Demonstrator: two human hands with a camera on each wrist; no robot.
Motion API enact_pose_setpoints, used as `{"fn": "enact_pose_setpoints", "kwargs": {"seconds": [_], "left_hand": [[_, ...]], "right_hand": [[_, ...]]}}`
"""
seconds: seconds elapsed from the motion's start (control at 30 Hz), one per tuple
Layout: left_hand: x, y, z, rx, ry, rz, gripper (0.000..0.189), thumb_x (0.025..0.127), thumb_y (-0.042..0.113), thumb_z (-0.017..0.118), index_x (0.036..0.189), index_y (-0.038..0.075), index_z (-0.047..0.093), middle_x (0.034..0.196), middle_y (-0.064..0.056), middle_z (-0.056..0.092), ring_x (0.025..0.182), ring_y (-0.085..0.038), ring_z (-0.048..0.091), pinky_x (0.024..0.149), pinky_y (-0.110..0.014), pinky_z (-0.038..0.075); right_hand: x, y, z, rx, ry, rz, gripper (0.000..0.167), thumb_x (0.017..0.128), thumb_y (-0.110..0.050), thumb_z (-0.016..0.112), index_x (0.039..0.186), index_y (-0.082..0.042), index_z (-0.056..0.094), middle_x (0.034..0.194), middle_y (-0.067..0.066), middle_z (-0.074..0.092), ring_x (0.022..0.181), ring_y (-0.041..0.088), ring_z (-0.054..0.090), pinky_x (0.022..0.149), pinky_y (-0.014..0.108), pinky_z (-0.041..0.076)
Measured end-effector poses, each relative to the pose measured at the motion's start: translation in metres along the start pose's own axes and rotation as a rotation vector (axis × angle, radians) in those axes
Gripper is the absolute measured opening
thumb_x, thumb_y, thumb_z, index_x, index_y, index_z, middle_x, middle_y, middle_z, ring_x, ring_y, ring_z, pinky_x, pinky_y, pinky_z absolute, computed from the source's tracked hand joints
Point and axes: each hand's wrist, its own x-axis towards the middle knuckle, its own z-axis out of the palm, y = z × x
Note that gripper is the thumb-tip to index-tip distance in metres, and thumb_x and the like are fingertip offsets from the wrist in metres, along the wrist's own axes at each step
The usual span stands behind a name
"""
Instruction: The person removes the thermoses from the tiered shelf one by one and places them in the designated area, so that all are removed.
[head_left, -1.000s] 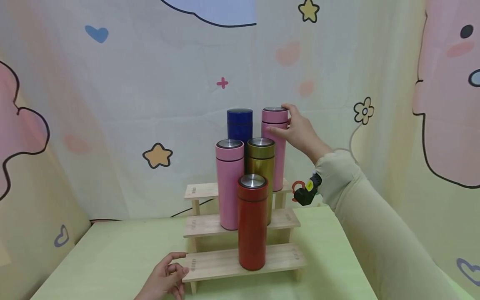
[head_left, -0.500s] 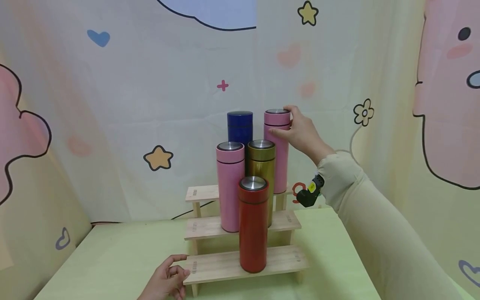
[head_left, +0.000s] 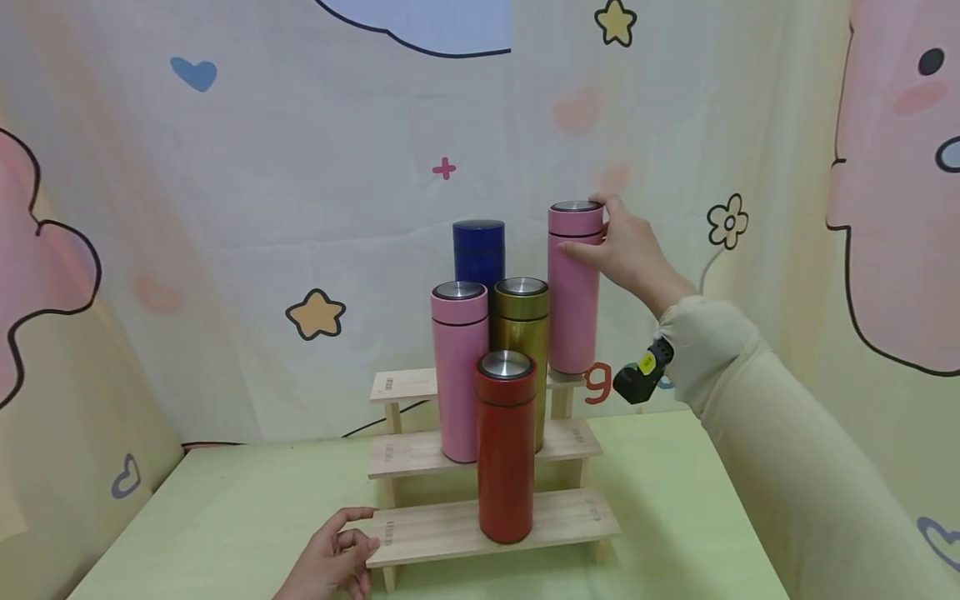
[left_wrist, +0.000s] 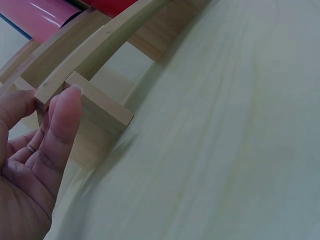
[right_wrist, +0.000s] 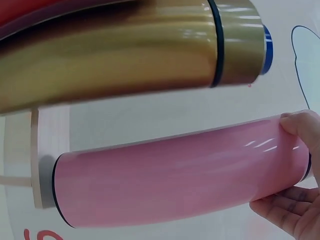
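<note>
gripping the back pink bottle (head_left: 575,304) near its lid with the bent fingers of the right hand (head_left: 636,252), just above the top step (head_left: 405,384) at its right edge; pinching the bottom step (head_left: 427,531) by its left edge with the left hand (head_left: 330,558).

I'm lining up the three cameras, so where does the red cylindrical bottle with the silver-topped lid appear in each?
Head: the red bottle is below centre, upright on the lowest tier.
Left wrist: partly visible, cut off at the top edge, left of centre.
Right wrist: a sliver in the top left corner.
Shared landmark: the pale wooden tiered stand.
</note>
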Motion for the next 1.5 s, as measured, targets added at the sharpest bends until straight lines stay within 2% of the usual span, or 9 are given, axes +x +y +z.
{"fn": "enact_pose_setpoints", "kwargs": {"seconds": [0.63,1.0,1.5], "left_hand": [[-0.001,0.001,0.001,0.004,0.002,0.0,0.069,0.097,0.019,0.058,0.143,-0.009,0.017,0.079,0.003,0.058,0.055,-0.008,0.061,0.053,-0.022,0.054],[-0.002,0.001,0.002,-0.002,0.0,0.003,0.069,0.096,0.019,0.06,0.142,-0.01,0.017,0.078,0.004,0.057,0.054,-0.008,0.061,0.052,-0.022,0.053],[-0.002,0.0,0.001,-0.008,0.006,-0.009,0.07,0.095,0.02,0.061,0.142,-0.009,0.018,0.078,0.004,0.058,0.054,-0.008,0.061,0.052,-0.022,0.054]], "right_hand": [[-0.012,0.024,-0.023,-0.037,0.024,0.03,0.08,0.089,-0.038,0.067,0.148,-0.007,0.024,0.123,0.024,0.055,0.108,0.035,0.055,0.088,0.046,0.048],[-0.024,0.05,-0.027,-0.046,-0.01,0.078,0.085,0.089,-0.04,0.067,0.151,-0.007,0.019,0.125,0.026,0.052,0.11,0.037,0.054,0.088,0.049,0.048],[-0.047,0.092,-0.02,-0.066,-0.028,0.121,0.09,0.089,-0.043,0.067,0.151,-0.004,0.016,0.126,0.03,0.053,0.112,0.041,0.054,0.092,0.055,0.048]]}}
